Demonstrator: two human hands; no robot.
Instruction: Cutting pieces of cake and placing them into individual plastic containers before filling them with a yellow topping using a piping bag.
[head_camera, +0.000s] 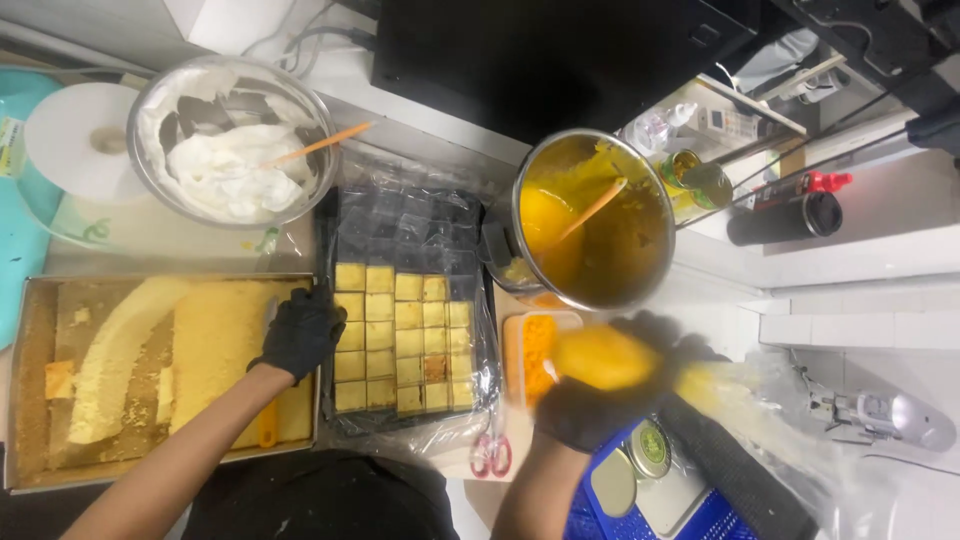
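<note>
Piping bag (620, 362) of yellow filling, blurred at lower right of centre, is gripped in the closed, gloved right hand (590, 405), while the left hand (300, 335), fingers curled on the black tray's (330, 300) edge, steadies the cake squares (403, 340) alongside.

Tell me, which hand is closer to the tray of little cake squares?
The left hand. It rests at the left edge of the tray, right beside the cake squares. The right hand is off to the tray's right, gripping a yellow piping bag.
</note>
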